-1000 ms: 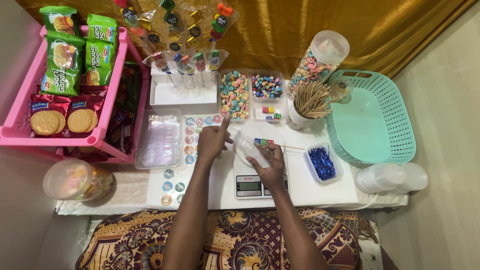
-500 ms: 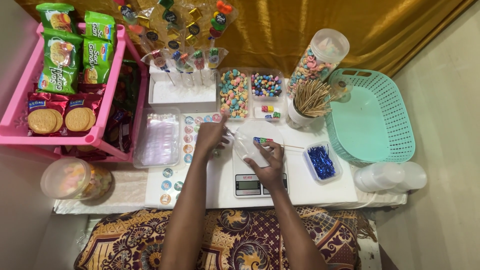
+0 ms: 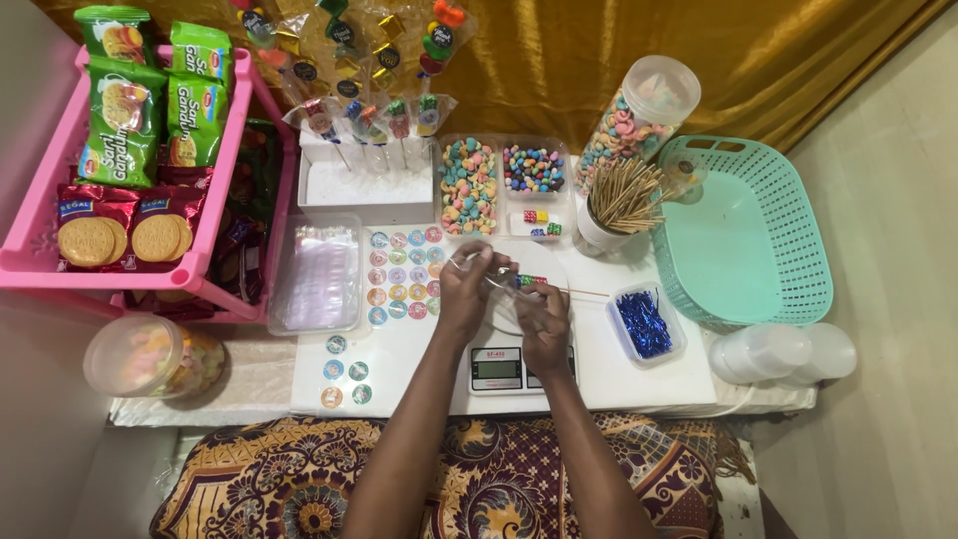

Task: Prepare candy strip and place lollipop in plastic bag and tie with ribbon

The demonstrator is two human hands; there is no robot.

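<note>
Over the digital scale [image 3: 496,368], your left hand [image 3: 465,289] and right hand [image 3: 544,321] both pinch a thin wooden skewer [image 3: 579,292] strung with small coloured candies [image 3: 529,281]. Step in hand, by my reading: sliding the loaded stick into a clear sleeve, though the plastic barely shows. Next move calls for a steady, straight push. Candies sit mid-stick, tip pointing right.

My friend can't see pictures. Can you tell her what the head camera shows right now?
Two hands, left hand and right hand, hold a thin stick of coloured candies over a small kitchen scale on a white table. Around them sit candy trays, round stickers, a teal basket and a pink snack rack.
</note>
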